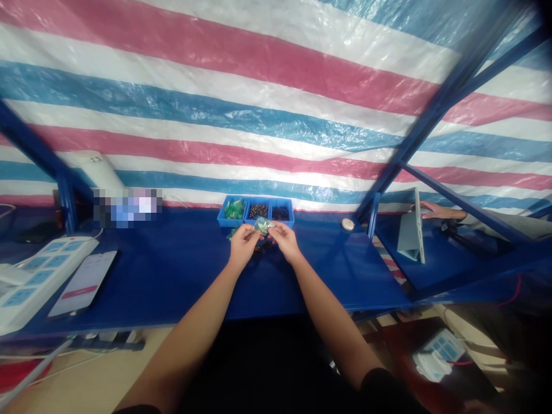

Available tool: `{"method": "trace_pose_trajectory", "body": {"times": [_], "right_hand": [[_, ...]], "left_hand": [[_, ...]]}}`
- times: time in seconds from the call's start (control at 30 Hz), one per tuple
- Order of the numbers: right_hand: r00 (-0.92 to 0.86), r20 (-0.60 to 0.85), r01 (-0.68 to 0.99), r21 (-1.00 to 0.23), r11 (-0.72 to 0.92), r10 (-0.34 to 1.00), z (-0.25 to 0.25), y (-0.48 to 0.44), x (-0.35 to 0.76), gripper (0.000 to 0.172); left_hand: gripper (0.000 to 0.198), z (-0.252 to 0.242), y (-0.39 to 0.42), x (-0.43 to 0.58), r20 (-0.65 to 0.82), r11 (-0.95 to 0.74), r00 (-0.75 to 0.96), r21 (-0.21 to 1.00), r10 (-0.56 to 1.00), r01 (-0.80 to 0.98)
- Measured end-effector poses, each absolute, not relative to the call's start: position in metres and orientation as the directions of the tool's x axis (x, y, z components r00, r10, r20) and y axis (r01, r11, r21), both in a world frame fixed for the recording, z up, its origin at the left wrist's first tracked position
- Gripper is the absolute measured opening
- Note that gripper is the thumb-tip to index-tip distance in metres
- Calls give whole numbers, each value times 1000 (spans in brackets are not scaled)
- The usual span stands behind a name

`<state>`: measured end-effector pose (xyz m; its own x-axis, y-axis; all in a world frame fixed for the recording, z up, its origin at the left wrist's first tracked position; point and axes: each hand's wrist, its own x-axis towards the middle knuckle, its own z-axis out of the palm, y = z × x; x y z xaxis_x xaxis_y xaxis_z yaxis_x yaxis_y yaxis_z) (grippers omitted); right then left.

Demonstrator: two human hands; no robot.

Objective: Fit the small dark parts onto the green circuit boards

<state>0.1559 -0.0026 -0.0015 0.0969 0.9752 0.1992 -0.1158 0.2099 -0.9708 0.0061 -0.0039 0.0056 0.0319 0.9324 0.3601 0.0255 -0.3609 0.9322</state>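
Both of my hands meet over the blue table, just in front of three blue bins. My left hand [244, 244] and my right hand [284, 240] pinch a small clear-green plastic packet [261, 225] between them. Green packets fill the left bin [235, 209], brown bead-like pieces lie in the middle bin [259, 210], and dark pieces are in the right bin [281, 213]. Below the packet, between my hands, are small dark pieces [259, 249], partly hidden. Another green packet shows beside my left fingers.
On the left of the blue table [172, 276] lie a phone [84, 283] and a white power strip [43, 282]. A round whitish object [347, 224] sits at the right. Beyond the frame post, a person's hand [440, 211] touches a tablet [411, 230].
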Motion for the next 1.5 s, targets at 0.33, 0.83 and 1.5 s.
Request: {"method": "trace_pose_trajectory", "body": {"times": [0.33,0.83,1.5], "right_hand": [[114,319,-30,-946,324,941,-9,0,158,30],[193,282,14,-959,284,940,-6,0,160,33],[231,340,48,-940,339,912,-5,0,161,27]], "left_hand": [[36,0,-1,7,315,-315,21,949,949,-6],[24,-1,1,4,371,-361,-36,918,928,162],[23,1,-1,3,414,-375,-59,870,909,320]]}}
